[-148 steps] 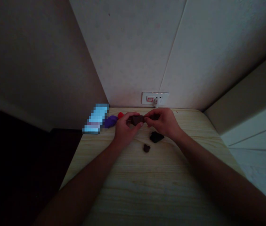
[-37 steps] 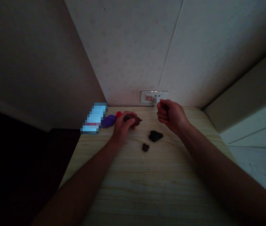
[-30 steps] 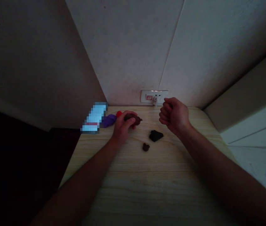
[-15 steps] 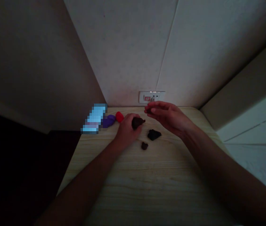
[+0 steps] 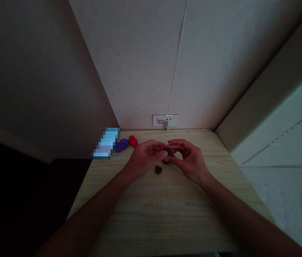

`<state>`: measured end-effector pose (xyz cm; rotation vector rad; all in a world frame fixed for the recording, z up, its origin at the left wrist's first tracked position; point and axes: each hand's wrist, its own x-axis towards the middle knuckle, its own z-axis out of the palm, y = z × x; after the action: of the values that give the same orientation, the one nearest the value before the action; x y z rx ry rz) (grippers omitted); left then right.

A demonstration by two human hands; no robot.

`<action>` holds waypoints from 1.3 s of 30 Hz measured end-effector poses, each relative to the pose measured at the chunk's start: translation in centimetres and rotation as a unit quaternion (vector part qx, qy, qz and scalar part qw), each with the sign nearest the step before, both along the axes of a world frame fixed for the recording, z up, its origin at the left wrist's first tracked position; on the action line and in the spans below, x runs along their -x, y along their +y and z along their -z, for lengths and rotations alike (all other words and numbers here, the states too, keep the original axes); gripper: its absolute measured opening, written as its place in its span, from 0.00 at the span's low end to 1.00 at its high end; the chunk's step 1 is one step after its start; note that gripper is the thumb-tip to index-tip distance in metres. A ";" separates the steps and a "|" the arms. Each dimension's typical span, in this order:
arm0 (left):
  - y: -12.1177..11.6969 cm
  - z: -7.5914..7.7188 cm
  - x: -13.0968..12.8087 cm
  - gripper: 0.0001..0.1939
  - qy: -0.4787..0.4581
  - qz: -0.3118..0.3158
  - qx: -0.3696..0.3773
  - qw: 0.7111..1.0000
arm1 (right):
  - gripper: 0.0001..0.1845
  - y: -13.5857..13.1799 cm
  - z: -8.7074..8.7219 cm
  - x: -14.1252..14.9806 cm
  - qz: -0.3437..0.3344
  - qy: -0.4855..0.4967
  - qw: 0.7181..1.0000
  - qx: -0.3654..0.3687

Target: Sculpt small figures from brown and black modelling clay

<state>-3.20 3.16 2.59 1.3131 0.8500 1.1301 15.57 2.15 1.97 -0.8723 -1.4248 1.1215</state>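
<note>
Between the fingertips of both hands is a dark brown lump of modelling clay [image 5: 169, 151], held just above the table. My left hand [image 5: 146, 157] grips it from the left, thumb pressed on its near side. From the right, my right hand [image 5: 190, 160] closes on the same lump with thumb and fingers. A smaller brown clay piece [image 5: 158, 170] lies on the wood just below the hands. The black lump is mostly hidden by the hands. To the left of my left hand rest a red lump [image 5: 133, 141] and a purple lump [image 5: 121, 145].
A bright blurred-out phone-like slab [image 5: 106, 142] lies at the table's back left. The light wooden table [image 5: 167, 210] meets a pale wall [image 5: 140, 71] with a socket plate [image 5: 165, 120] low on it. A white panel [image 5: 279, 132] stands at the right.
My right hand has come down and left to meet the brown clay. My left hand has shifted slightly right with it, covering most of the black lump. The view has tilted slightly.
</note>
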 end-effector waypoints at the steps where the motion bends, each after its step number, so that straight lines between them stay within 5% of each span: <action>1: -0.5 -0.1 -0.2 0.17 -0.012 -0.002 0.014 1.000 | 0.23 -0.1 0.1 0.1 0.013 -0.022 0.999 -0.022; 4: -1.8 -0.1 -0.4 0.19 0.003 -0.030 0.021 0.999 | 0.18 -0.6 0.4 0.3 0.040 -0.115 0.986 -0.109; 8: -2.6 -0.1 -0.3 0.16 0.031 -0.086 0.010 0.996 | 0.27 -1.1 0.5 0.4 0.012 -0.141 0.973 -0.180; 13: -3.0 -0.2 0.2 0.12 0.038 -0.137 -0.001 0.990 | 0.26 -1.3 1.1 0.0 -0.023 -0.060 0.990 -0.123; 21: -4.3 -0.4 0.1 0.10 -0.021 -0.123 0.058 0.990 | 0.12 -2.2 0.7 0.1 -0.043 -0.110 0.978 -0.174; 26: -5.9 -0.6 0.0 0.18 -0.007 -0.133 0.045 0.990 | 0.11 -2.7 1.0 0.7 -0.075 0.018 0.996 -0.044; 30: -6.6 -0.2 0.1 0.13 0.002 -0.153 0.027 0.988 | 0.13 -2.6 1.4 0.9 -0.150 0.075 0.986 0.013; 35: -6.6 0.3 -0.1 0.09 0.020 -0.180 0.017 0.983 | 0.16 -2.5 2.1 1.1 -0.137 0.048 0.989 -0.007; 39: -6.5 0.4 -0.3 0.12 0.006 -0.183 0.035 0.982 | 0.20 -2.6 1.8 1.0 -0.103 -0.018 0.988 -0.113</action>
<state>-2.92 -3.35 2.17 1.1325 1.1624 1.3647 14.56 -0.43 0.16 -0.5968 -1.6657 1.0736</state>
